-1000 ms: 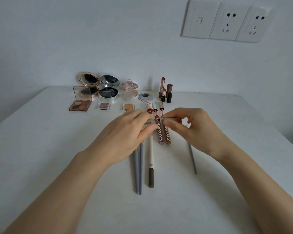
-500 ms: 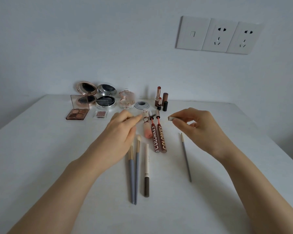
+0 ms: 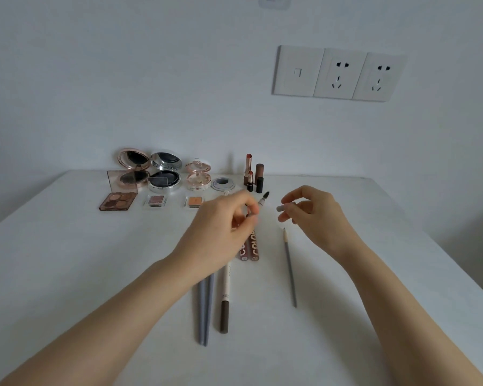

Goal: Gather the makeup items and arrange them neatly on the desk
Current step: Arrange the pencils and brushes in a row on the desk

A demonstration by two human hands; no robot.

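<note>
My left hand (image 3: 223, 227) pinches a thin pen whose dark brush tip (image 3: 264, 198) sticks out up and to the right. A short gap away, my right hand (image 3: 315, 215) holds a small grey cap (image 3: 280, 208) between thumb and fingers. Under my left hand, on the white desk (image 3: 67, 260), lie two brown lip tubes (image 3: 251, 250), a white and brown pencil (image 3: 225, 302) and two blue-grey brushes (image 3: 204, 310), all side by side. A thin grey pencil (image 3: 289, 268) lies alone below my right hand.
Along the back stand a rose-gold compact (image 3: 133, 168), a silver compact (image 3: 165, 174), a pink compact (image 3: 198, 176), a grey disc (image 3: 222, 184) and lipsticks (image 3: 253, 174). In front lie a brown palette (image 3: 117, 200) and two small eyeshadow pans (image 3: 155, 201). Wall sockets (image 3: 338, 73) are above.
My hands were together on one pen and have pulled apart. The cap stayed in my right hand, the pen with its bared brush tip in my left. The view tilted up.
</note>
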